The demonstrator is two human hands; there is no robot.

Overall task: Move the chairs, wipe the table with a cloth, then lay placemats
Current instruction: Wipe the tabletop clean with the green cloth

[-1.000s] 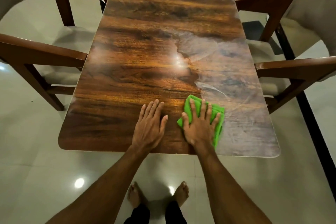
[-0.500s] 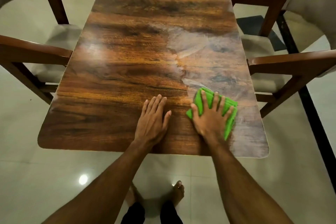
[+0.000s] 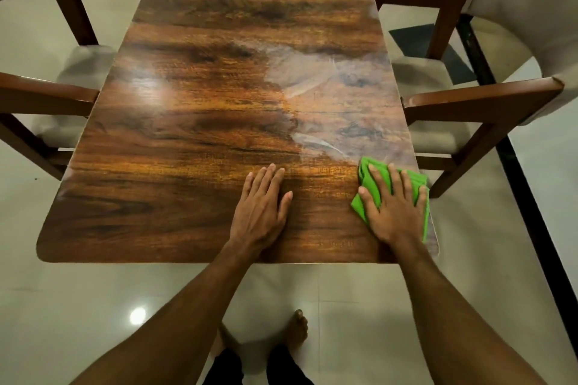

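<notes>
The green cloth (image 3: 366,172) is pressed beneath the spread fingers (image 3: 395,181) of the right hand (image 3: 392,212) at the desk's (image 3: 219,103) near right corner; the left hand (image 3: 261,206) is laid flat, fingers together. The desk is flanked by chairs (image 3: 484,97).

Home dining room, pretty clearly: long glossy wood table (image 3: 203,109), cushioned armchairs (image 3: 481,97) on both sides, shiny pale floor tiles (image 3: 78,306), my bare foot (image 3: 297,327) on them.

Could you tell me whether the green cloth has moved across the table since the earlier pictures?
Yes. Under the right hand, the green cloth has slid rightward, from near the middle of the table to its right edge by the near corner.
</notes>
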